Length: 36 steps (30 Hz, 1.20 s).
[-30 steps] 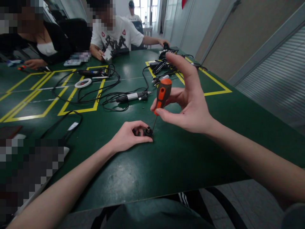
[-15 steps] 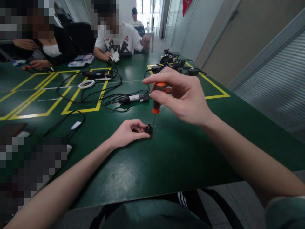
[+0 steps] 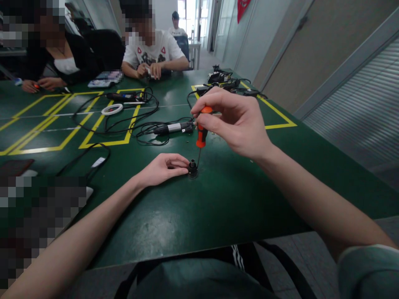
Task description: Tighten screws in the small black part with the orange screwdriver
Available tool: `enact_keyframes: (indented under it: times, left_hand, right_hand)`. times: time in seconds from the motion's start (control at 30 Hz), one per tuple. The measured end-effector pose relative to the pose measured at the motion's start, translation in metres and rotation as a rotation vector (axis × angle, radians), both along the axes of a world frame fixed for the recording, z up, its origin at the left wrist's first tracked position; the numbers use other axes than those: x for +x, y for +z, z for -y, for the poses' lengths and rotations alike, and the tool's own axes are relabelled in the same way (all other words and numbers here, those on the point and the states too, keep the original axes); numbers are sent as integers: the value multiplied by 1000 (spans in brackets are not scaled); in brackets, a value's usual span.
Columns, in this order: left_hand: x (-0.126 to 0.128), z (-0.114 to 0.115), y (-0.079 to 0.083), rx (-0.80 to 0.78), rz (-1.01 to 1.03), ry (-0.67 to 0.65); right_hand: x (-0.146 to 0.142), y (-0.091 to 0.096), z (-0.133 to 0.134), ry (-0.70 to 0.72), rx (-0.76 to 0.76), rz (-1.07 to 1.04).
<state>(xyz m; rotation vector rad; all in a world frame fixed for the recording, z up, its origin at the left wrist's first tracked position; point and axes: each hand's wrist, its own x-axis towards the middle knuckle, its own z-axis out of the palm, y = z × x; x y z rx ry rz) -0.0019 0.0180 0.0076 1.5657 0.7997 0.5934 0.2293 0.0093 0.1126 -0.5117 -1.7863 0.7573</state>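
Observation:
My right hand (image 3: pixel 237 122) is closed round the orange and black handle of a screwdriver (image 3: pixel 201 132), which stands nearly upright. Its thin shaft points down into a small black round part (image 3: pixel 192 168) on the green table (image 3: pixel 218 199). My left hand (image 3: pixel 160 168) lies on the table just left of that part, fingers pinched against its side to hold it still.
Black cables and a silver and black tool (image 3: pixel 173 128) lie beyond my hands. A white ring (image 3: pixel 112 109) sits inside yellow tape lines. Chargers and cables (image 3: pixel 222 81) pile at the far right. Two other people (image 3: pixel 152 45) sit at the far end.
My right hand went from an open-fingered hold to fingers wrapped over the handle top. The screwdriver stood more upright. My left hand stayed on the black part.

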Motion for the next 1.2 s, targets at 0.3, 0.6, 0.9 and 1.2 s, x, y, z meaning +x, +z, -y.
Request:
enact_keyframes:
  times: [0.3,0.6,0.9,1.2]
  left_hand:
    - [13,22,-2,377,-174,184]
    - [18,20,0,611,-270,32]
    - [17,26,-4,419,-220,122]
    - [13,31,-2,444,-257,74]
  right_hand:
    - [0,-7,-4,80,-43,-38]
    - [-3,-4,7,-10,10,-30]
    - [-3,-10,11,145,-168,-270]
    - [-5,-5,14,323,-399,-274]
